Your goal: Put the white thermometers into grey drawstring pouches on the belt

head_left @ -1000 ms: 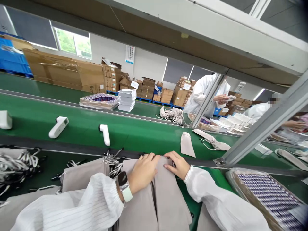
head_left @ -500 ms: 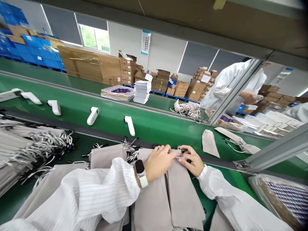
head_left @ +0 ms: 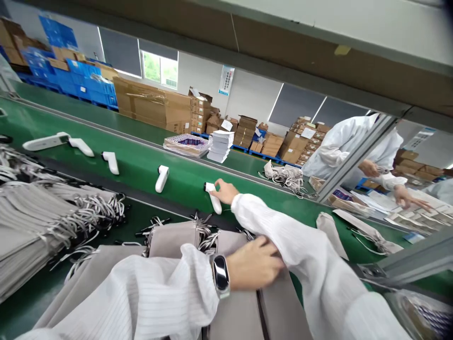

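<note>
On the green conveyor lies a white infrared thermometer point(head_left: 215, 204) with a black-ended head. My right hand point(head_left: 228, 192) reaches forward to it, thumb and fingers closed around the head end. Nearer to me, my left hand point(head_left: 253, 267), slightly blurred, bends its fingers down over the top end of a grey drawstring pouch point(head_left: 283, 302). My right sleeve hides part of that pouch's mouth and the fingertips there. Beside it lies another grey pouch point(head_left: 237, 314), under my left wrist.
More thermometers lie along the conveyor point(head_left: 187, 177) to the left. A thick pile of grey pouches point(head_left: 31, 222) with white cords fills the left side. A metal post point(head_left: 357, 156) rises at the right. Across the line a co-worker point(head_left: 339, 141) handles things.
My right hand has left the pouch mouth and moved forward and left to the thermometer. My left hand stays at the pouch. The view has shifted left.
</note>
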A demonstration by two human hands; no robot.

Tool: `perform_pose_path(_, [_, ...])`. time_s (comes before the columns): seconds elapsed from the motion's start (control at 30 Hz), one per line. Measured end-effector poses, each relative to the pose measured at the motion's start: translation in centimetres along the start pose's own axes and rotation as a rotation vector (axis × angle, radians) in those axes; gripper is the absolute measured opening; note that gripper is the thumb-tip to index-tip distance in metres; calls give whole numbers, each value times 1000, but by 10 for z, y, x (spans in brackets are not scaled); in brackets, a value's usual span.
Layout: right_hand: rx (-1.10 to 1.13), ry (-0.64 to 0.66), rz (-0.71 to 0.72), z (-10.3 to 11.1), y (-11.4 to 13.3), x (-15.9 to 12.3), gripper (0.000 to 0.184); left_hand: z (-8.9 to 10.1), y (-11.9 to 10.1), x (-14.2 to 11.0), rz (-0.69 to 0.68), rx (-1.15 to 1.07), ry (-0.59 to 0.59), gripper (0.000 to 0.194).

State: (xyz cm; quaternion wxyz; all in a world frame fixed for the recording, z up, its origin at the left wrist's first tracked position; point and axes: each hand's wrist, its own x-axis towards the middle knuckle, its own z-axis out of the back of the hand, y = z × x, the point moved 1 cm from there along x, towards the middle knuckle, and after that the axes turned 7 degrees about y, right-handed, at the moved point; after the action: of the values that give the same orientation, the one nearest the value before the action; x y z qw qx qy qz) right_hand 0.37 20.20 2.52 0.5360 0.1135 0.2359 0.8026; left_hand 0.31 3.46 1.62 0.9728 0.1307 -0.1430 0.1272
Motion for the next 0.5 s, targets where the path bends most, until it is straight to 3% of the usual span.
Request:
perform_pose_path(0.07, [35,-20,-13,-18,7,23,47,1,-2,-3,-85,-19,11,21])
perform_pose_path(0.13, [96,-30,-35,-25,3,34,54,-1,-2,-5,-65,-71,17,20])
perform_pose_path(0.23, [215,-36,-68,-7,-20,25,57,-5,3,-4,75,-217,3,15])
perform_pose_path(0.3, [378,-41,-41,19,-40,2,58,-5,9,-2,183,-303,-22,17])
perform_pose_path(0.37, [688,-50,64,49,-56,-32,61,-2,14,1,303,-392,-62,19])
perform_pose_path(0.43, [1004,-78,191,74,-66,-70,68,1,19,2,430,-549,-111,19])
perform_pose_path(0.5, [1162,-127,255,90,-70,-102,70,4,21,2,528,-734,-155,18])
